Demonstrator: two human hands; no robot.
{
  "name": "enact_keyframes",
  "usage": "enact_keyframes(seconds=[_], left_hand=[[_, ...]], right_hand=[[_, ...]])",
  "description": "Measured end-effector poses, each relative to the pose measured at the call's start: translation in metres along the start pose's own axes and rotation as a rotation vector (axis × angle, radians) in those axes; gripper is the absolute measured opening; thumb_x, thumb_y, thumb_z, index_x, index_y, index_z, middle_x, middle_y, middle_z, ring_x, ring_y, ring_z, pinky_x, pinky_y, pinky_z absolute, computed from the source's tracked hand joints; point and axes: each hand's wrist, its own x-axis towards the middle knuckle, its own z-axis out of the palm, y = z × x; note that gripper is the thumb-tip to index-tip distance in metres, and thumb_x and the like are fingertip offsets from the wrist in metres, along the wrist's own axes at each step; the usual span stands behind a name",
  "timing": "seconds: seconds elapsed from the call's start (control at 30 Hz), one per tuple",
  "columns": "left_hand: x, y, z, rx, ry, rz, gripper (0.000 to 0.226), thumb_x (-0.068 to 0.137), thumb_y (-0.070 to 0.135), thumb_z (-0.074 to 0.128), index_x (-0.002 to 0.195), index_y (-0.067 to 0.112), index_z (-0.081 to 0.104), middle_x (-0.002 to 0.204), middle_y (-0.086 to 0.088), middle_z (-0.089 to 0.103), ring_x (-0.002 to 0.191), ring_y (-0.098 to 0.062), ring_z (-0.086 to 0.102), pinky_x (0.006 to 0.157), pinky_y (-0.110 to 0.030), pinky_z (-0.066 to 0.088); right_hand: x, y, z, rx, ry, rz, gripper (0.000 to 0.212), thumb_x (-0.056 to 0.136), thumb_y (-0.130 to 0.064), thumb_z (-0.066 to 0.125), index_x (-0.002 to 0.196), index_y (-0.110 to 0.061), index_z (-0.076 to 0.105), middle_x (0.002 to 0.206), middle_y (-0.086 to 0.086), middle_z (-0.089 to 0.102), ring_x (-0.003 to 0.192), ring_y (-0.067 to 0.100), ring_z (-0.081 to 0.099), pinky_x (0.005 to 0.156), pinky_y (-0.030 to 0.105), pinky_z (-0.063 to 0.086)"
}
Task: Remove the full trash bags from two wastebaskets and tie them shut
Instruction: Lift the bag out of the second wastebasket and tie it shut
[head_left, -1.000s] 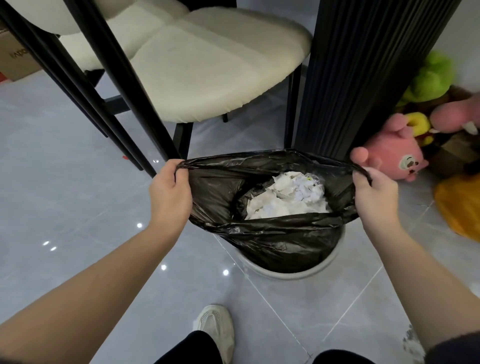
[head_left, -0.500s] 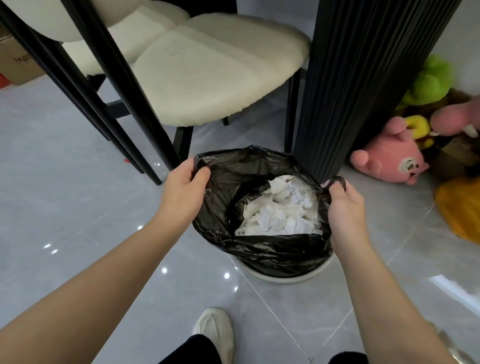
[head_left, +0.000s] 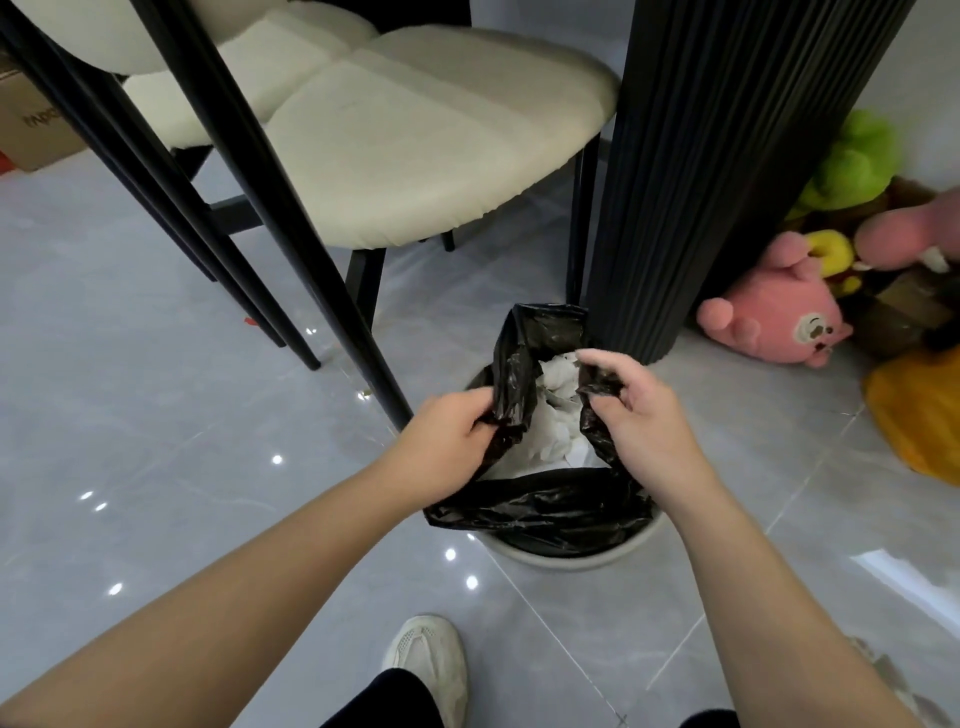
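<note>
Left hand (head_left: 447, 436) & right hand (head_left: 644, 415) each clamp a gathered edge of the bag (head_left: 545, 512) (paper (head_left: 553, 439) inside). Bag's not out of the wastebasket (head_left: 571, 560), no knot yet, 2nd one unseen.

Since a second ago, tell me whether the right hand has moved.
Yes. The right hand moved left, pulling the bag away from the pink toy, toward the left hand.

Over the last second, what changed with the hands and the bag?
The left hand and right hand moved inward toward each other, each gripping its side of the trash bag. This gathered the rim, and the wide-stretched mouth narrowed to a slit. Neither hand let go. Unchanged: the bag sits in the wastebasket, white paper waste shows inside, and the chair has not moved.
</note>
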Motion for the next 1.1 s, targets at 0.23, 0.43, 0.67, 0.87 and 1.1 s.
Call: enact_keyframes(seconds=[0.23,0.43,0.67,0.87,1.1], left_hand=[[-0.007,-0.005,0.010,0.190,-0.199,0.203,0.016,0.088,0.002,0.043,0.084,0.001,0.059,0.088,-0.009,0.061,0.087,-0.022,0.056,0.082,-0.035,0.045],[-0.005,-0.006,0.012,0.216,-0.241,0.220,0.017,0.088,0.005,0.041,0.074,0.006,0.050,0.081,-0.009,0.056,0.080,-0.022,0.053,0.079,-0.039,0.045],[-0.020,-0.027,-0.001,-0.092,0.173,-0.171,0.026,0.096,0.024,0.045,0.084,0.011,0.064,0.081,-0.004,0.064,0.081,-0.016,0.057,0.074,-0.033,0.043],[-0.018,-0.063,0.010,-0.607,-0.053,-0.777,0.021,0.097,0.008,0.043,0.105,0.004,0.062,0.092,-0.012,0.066,0.075,-0.023,0.064,0.053,-0.026,0.058],[-0.013,-0.074,0.020,-0.704,-0.109,-0.761,0.032,0.090,-0.010,0.039,0.117,-0.006,0.056,0.089,-0.018,0.066,0.066,-0.027,0.067,0.057,-0.033,0.061]], right_hand=[[-0.008,-0.002,0.002,-0.194,-0.368,-0.136,0.084,0.089,0.009,0.040,0.136,-0.060,0.029,0.138,-0.034,0.040,0.129,0.009,0.044,0.109,0.029,0.035],[-0.004,-0.003,0.014,-0.359,-0.379,-0.136,0.049,0.084,0.006,0.043,0.105,-0.030,0.069,0.106,-0.016,0.067,0.099,-0.004,0.057,0.086,0.004,0.037],[0.000,0.002,0.019,-0.292,-0.094,-0.014,0.025,0.082,-0.012,0.047,0.057,-0.013,0.044,0.052,-0.002,0.042,0.050,0.009,0.035,0.047,0.020,0.029],[0.005,-0.011,0.023,-0.197,-0.006,0.041,0.033,0.089,-0.021,0.046,0.060,-0.015,0.032,0.059,0.001,0.029,0.055,0.012,0.028,0.050,0.028,0.022],[0.014,-0.013,0.019,-0.125,0.069,0.068,0.042,0.094,-0.032,0.049,0.059,-0.016,0.031,0.053,-0.003,0.026,0.047,0.010,0.025,0.046,0.025,0.021]])
